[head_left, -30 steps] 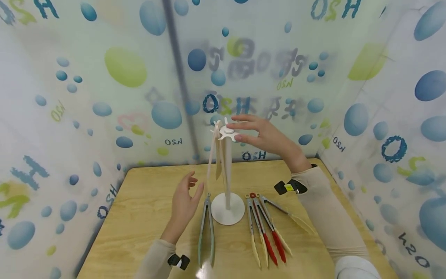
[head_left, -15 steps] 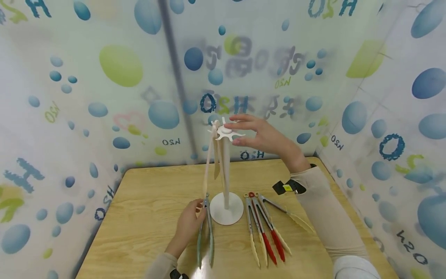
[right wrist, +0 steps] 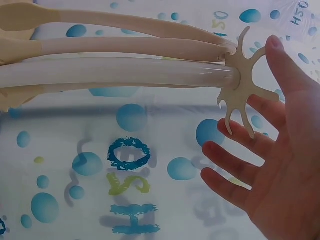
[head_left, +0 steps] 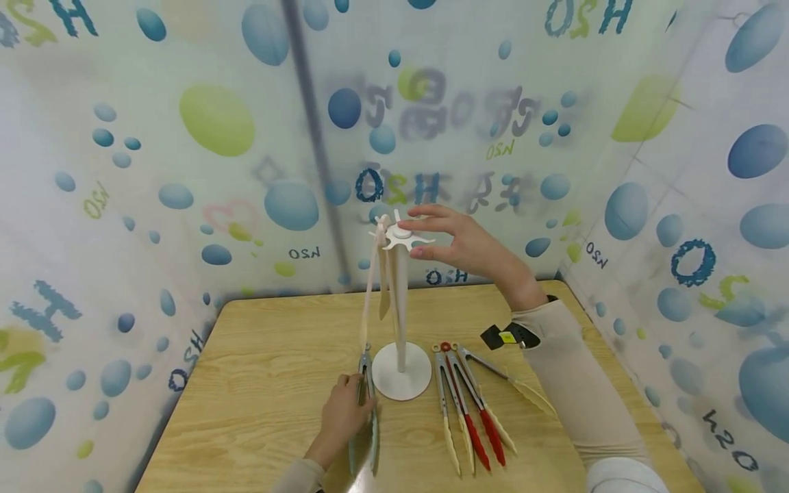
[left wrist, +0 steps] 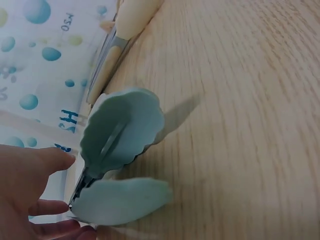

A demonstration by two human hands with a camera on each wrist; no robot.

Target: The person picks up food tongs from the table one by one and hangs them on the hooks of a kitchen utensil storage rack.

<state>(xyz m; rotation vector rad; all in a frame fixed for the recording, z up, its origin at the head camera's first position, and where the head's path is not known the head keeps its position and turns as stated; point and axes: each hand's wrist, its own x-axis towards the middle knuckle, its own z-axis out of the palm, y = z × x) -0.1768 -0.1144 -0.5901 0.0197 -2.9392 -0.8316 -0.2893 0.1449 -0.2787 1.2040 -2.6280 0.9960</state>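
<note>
A white utensil stand (head_left: 402, 308) rises upright from a round base, with a ring of hooks on top. Several cream utensils (right wrist: 135, 45) hang on its left side. My right hand (head_left: 465, 241) is at the hooked top, fingers spread; in the right wrist view its thumb meets a hook's tip. Beside the base lie metal tongs with grey-green tips (left wrist: 125, 127). My left hand (head_left: 343, 413) is over them, covering part of their left arm. The left wrist view has thumb and fingers on either side of the tongs' metal, the thumb apart from it.
Right of the base lie several tongs, with cream tips (head_left: 453, 448) and red tips (head_left: 493, 438). One cream-tipped pair (head_left: 524, 390) points off to the right, close to my right sleeve. Patterned curtains (head_left: 246, 171) enclose the wooden table (head_left: 265, 356).
My left hand has come right to the grey-green tongs, then slid down along them toward the table's front. The tongs lie in the same place. My right hand stays at the stand's top.
</note>
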